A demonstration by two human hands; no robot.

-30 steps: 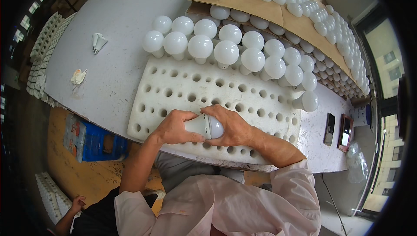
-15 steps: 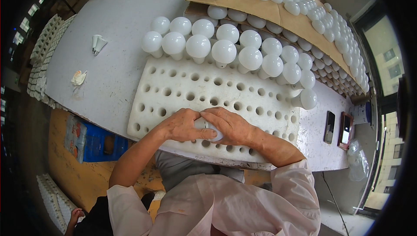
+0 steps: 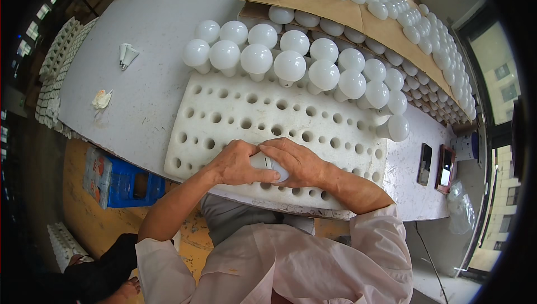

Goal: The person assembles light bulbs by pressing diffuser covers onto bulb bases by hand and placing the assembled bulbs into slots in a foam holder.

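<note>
A white LED bulb [image 3: 281, 174] lies sideways between my two hands, over the near part of a white foam tray [image 3: 224, 130] with rows of large and small holes. My left hand [image 3: 238, 164] is closed round the bulb's body, its thumb stretched toward the dome. Wrapped over the dome end is my right hand [image 3: 295, 161], its fingers meeting the left ones on top. Much of the bulb is hidden by the hands. Round-headed bulbs [image 3: 256, 59] stand in two rows along the tray's far edge, and one bulb [image 3: 398, 128] leans at its right side.
Cardboard layers [image 3: 330, 4] stacked with many white bulbs fill the back right. Two bulb housings [image 3: 127, 56] and a crumpled scrap [image 3: 102, 99] lie on the grey table [image 3: 151, 35]. Two phones [image 3: 425, 164] rest at right. A blue crate [image 3: 126, 183] and a person's dark clothing [image 3: 106, 270] are lower left.
My hands stay closed round the bulb, with the left thumb and the bulb shifted very slightly. The other person at lower left has moved, showing more dark clothing.
</note>
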